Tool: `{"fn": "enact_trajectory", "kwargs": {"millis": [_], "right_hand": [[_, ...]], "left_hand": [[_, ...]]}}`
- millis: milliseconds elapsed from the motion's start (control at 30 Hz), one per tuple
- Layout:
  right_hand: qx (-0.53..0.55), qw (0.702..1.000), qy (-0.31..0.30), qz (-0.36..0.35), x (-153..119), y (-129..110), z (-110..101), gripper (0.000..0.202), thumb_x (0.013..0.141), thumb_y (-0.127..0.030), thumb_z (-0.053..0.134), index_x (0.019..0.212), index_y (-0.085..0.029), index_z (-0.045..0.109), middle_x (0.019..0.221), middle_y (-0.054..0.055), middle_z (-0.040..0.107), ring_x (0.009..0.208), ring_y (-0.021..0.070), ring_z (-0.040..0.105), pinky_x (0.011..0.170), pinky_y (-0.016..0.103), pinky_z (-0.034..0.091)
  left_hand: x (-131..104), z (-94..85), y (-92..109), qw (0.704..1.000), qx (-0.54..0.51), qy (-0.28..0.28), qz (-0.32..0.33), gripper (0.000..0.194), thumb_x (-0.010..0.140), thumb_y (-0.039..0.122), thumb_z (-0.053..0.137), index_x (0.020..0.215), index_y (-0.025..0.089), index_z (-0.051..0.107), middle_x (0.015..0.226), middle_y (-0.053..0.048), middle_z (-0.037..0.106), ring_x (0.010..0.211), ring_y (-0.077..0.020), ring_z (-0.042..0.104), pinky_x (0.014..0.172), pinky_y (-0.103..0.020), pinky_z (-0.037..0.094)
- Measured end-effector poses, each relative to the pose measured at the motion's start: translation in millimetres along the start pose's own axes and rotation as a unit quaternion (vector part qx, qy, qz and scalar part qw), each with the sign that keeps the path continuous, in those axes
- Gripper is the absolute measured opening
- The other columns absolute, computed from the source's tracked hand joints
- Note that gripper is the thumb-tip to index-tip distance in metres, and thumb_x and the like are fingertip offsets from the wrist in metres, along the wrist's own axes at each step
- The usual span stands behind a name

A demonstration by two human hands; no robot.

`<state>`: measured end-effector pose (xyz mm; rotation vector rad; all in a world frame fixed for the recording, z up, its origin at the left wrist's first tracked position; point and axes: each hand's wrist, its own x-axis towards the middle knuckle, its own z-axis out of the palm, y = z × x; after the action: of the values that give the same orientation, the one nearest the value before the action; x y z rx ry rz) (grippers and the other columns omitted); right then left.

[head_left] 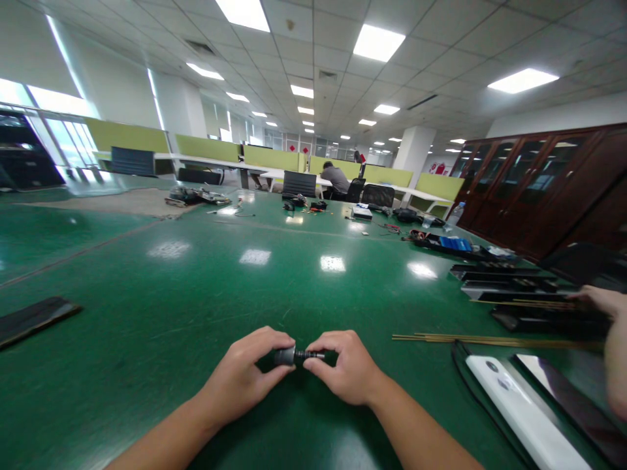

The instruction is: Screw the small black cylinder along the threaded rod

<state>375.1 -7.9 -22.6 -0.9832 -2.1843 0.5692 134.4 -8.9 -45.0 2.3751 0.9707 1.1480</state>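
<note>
Nearest to me, my left hand [245, 378] and right hand [343, 375] meet over the green table [196, 294], both pinched on one small dark cylindrical part [294, 356]. The left fingertips grip its thicker grey barrel; the right fingertips close on the thin black stem sticking out of it. It looks to me light, rigid and smooth, probably metal, so I judge it could slip or roll; the barrel is the surer place to hold, the stem the weaker one.

Right of the part lies a white phone [524, 411], with a dark slab just beside it. Beyond those, thin brass rods [470, 339] and stacked black trays [509, 287]; another person's hand [614, 346] reaches in there. Left of the part, well apart, lies a flat dark strip [34, 318]. Far behind it, a seated person [336, 177] at the desks.
</note>
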Motion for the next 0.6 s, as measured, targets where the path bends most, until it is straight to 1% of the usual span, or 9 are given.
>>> {"fn": "enact_trajectory", "kwargs": {"millis": [100, 600], "right_hand": [[-0.002, 1.0, 0.003, 0.001, -0.5, 1.4, 0.5, 0.009, 0.086, -0.025, 0.069, 0.091, -0.021, 0.076, 0.085, 0.002, 0.075, 0.078, 0.0164, 0.068, 0.074, 0.027, 0.047], [0.011, 1.0, 0.005, 0.001, -0.1, 1.1, -0.6, 0.009, 0.086, -0.024, 0.07, 0.092, -0.021, 0.076, 0.085, 0.002, 0.074, 0.078, 0.0159, 0.068, 0.075, 0.026, 0.047]], "left_hand": [[-0.1, 0.6, -0.2, 1.0, -0.001, 0.004, 0.002, 0.027, 0.088, 0.02, 0.068, 0.114, 0.024, 0.062, 0.108, -0.005, 0.067, 0.1, -0.0173, 0.064, 0.089, -0.031, 0.054], [-0.1, -1.5, 0.7, 1.0, 0.0, 0.008, -0.003, 0.028, 0.088, 0.022, 0.069, 0.114, 0.027, 0.061, 0.108, -0.002, 0.067, 0.1, -0.0154, 0.064, 0.089, -0.028, 0.052]]}}
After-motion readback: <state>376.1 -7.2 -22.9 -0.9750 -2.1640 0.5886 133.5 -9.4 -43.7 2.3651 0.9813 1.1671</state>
